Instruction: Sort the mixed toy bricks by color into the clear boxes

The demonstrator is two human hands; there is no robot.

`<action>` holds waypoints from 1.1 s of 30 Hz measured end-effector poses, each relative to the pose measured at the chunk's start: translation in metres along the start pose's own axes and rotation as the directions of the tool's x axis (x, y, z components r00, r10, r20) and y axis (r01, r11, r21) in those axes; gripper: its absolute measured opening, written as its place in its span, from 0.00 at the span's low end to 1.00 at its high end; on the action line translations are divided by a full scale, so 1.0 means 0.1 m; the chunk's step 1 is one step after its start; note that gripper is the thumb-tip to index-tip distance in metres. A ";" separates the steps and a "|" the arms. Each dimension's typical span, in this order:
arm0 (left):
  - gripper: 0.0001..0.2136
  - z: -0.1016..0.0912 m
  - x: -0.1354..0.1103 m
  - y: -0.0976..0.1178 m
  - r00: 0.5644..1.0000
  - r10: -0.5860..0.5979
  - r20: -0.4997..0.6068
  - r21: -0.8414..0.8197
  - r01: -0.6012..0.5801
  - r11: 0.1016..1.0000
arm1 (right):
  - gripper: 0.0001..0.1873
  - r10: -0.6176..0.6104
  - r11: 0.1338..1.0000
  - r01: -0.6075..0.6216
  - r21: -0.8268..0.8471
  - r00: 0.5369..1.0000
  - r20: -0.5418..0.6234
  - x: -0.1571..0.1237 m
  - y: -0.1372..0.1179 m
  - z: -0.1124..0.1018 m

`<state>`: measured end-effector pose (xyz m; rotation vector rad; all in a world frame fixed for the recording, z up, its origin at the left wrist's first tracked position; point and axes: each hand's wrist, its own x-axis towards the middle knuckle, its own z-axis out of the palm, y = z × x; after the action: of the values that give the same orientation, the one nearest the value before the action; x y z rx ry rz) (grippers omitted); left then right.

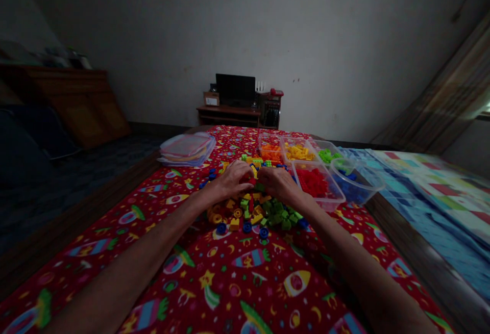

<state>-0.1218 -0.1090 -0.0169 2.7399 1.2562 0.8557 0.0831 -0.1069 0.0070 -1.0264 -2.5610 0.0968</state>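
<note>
A loose heap of plastic building blocks (277, 211) in green, yellow, orange, blue and red lies on the patterned red tablecloth (245, 283). My left hand (235, 178) is over the heap's far part, its fingers curled and thumb pointing inward. Close beside it on the right, my right hand (277, 183) is closed with its fingertips turned down. A bit of red and yellow shows between the two hands, but whatever the fingers hold is too small and covered to tell. Blue wheels (247, 227) lie along the heap's near edge.
Right of the heap stand clear boxes of sorted pieces: red (314, 183), orange (271, 152), yellow (298, 152) and green (329, 156). A round clear tub (369, 183) holds blue ones. Stacked lids (187, 149) lie at the back left. A bed (429, 191) adjoins the table's right side.
</note>
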 end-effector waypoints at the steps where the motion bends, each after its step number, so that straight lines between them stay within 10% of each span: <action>1: 0.08 -0.03 0.00 0.01 1.000 -0.020 -0.018 -0.005 0.020 1.000 | 0.11 0.006 1.000 -0.006 0.004 1.000 -0.003 0.00 0.01 -0.01; 10: 0.13 -0.23 0.04 0.21 0.966 -0.244 -0.090 -0.210 0.221 0.952 | 0.11 0.000 0.972 0.047 0.230 0.980 -0.200 0.04 0.15 0.06; 18: 0.34 -0.16 0.08 0.27 0.845 -0.519 0.129 -0.704 0.446 0.552 | 0.17 -0.096 0.851 0.181 0.493 0.977 -0.192 0.07 0.00 0.01; 26: 0.15 -0.39 0.03 0.22 0.931 -0.356 0.084 -0.123 0.364 0.923 | 0.10 0.086 0.995 -0.074 0.067 0.974 -0.209 -0.03 0.38 -0.36; 33: 0.12 -0.52 -0.07 0.13 0.838 -0.336 0.431 0.214 0.266 0.940 | 0.12 0.440 0.858 -0.436 -0.269 0.897 -0.051 -0.27 0.95 -0.67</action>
<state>-0.1412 -0.1337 0.0271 2.5082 1.6159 0.0705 0.1879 -0.0609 0.0414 -1.7107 -2.3427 -0.1387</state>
